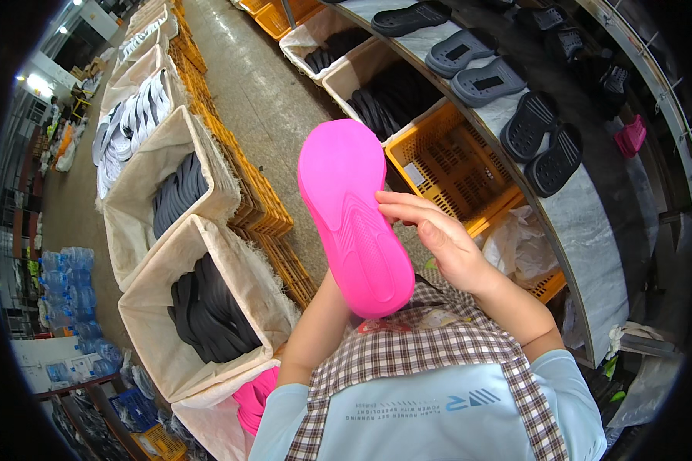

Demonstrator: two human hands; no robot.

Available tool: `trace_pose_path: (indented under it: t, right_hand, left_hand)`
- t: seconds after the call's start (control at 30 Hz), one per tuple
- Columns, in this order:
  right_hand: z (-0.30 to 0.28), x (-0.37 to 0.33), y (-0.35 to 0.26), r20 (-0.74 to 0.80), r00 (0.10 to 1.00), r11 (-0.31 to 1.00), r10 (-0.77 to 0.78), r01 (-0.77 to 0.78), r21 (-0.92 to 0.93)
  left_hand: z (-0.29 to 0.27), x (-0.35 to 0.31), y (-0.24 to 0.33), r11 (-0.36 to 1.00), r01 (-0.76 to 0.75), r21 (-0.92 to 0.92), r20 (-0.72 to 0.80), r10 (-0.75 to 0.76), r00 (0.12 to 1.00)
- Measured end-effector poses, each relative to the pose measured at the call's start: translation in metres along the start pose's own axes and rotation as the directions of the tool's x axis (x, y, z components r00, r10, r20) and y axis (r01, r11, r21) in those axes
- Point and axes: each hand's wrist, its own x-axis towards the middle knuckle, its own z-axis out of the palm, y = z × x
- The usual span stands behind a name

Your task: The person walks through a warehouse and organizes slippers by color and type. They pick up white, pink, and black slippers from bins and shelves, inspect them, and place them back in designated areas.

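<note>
A bright pink shoe sole (357, 223) is held up in front of me, its patterned face toward my view and its long side nearly upright. My left forearm (315, 326) runs up behind its lower end; the sole hides my left hand, which supports it from behind. At the sole's right edge is my right hand (442, 238), with fingers stretched out and thumb apart. Its fingertips touch that edge, though some are partly hidden.
To my left, cloth-lined bins (200, 376) hold black, grey and white footwear pieces, with pink ones nearest me. On the right, a curved grey conveyor (592, 253) carries dark clogs (530, 127). A yellow crate (438, 142) stands beneath it. Bottled water (69, 284) is stacked far left.
</note>
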Motion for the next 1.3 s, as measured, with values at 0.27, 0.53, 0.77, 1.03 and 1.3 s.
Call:
trace_pose_path:
  t: [0.27, 0.53, 0.77, 1.03, 1.3]
  right_hand:
    - [0.006, -0.006, 0.005, -0.109, 0.992, 0.928, 0.057, -0.093, -0.36]
    - [-0.023, -0.011, 0.008, -0.182, 0.934, 0.451, 0.308, 0.025, 0.892]
    - [-0.029, -0.024, 0.023, -0.209, 0.891, 0.41, 0.404, 0.028, 0.912]
    - [-0.003, -0.013, 0.02, -0.258, 0.895, 0.78, 0.365, -0.142, 0.609]
    - [-0.009, -0.025, 0.066, -0.049, 0.941, 0.229, 0.335, -0.031, 0.973]
  left_hand:
    - [0.015, 0.013, 0.02, 0.957, 0.164, -0.241, -0.144, -0.202, 0.969]
    - [0.019, 0.013, 0.037, 0.694, 0.115, -0.711, 0.193, 0.035, 0.981]
    - [0.037, 0.012, 0.05, 0.656, 0.187, -0.731, 0.297, 0.06, 0.953]
    - [0.044, 0.019, 0.046, 0.994, 0.104, -0.028, -0.354, -0.107, 0.929]
    - [0.049, 0.03, 0.056, 0.87, 0.038, -0.492, -0.017, -0.053, 0.998]
